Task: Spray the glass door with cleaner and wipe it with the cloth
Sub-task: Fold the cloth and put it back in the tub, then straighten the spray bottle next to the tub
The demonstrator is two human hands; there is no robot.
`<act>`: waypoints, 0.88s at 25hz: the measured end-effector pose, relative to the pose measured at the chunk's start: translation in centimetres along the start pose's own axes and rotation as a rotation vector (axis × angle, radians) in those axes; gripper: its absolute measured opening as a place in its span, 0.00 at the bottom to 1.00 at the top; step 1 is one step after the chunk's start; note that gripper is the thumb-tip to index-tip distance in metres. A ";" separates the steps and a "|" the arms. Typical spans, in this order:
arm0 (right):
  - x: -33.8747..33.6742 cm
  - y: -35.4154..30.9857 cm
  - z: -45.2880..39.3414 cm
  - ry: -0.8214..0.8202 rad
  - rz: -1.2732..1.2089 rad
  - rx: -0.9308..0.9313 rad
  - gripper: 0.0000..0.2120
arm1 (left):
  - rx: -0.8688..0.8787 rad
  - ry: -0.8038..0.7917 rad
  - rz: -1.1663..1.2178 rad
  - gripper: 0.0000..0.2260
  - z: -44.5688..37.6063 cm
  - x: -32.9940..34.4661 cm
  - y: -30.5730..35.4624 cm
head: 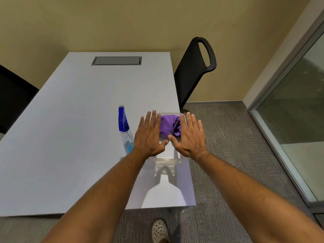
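A purple cloth point(168, 126) lies bunched in a clear plastic container point(165, 157) near the right edge of the grey table point(70, 137). Just left of it a spray bottle point(125, 130) with a blue trigger head and blue liquid lies on its side. My left hand point(150, 135) and my right hand point(190, 137) are spread flat, palms down, over the container with fingers apart, and hold nothing. Their thumbs nearly meet above the container. The glass door point(296, 109) with its metal frame stands at the right.
A black mesh chair point(194, 71) stands at the table's far right corner, another dark chair point(12, 99) at the left. A metal cable hatch point(116, 60) is set into the far tabletop. Grey carpet point(228, 137) lies between table and door. My shoe point(160, 231) shows below.
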State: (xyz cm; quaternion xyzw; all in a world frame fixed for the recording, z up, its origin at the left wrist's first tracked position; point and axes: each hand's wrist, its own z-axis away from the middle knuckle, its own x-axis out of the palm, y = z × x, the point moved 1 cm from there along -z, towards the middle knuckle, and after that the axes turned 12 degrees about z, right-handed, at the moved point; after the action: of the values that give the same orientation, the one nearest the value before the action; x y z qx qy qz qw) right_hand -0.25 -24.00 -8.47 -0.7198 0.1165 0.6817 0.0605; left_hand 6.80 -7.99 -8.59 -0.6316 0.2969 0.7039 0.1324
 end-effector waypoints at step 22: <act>-3.2 -7.9 12.2 0.036 -0.112 -0.072 0.45 | 0.035 0.039 0.041 0.39 17.2 -2.4 -2.9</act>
State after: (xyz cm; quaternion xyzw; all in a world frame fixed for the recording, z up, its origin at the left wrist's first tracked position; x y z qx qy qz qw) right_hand -10.23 -13.08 -6.59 -0.7392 0.0527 0.6677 0.0706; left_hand -5.12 4.79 -6.57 -0.6363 0.3247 0.6889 0.1231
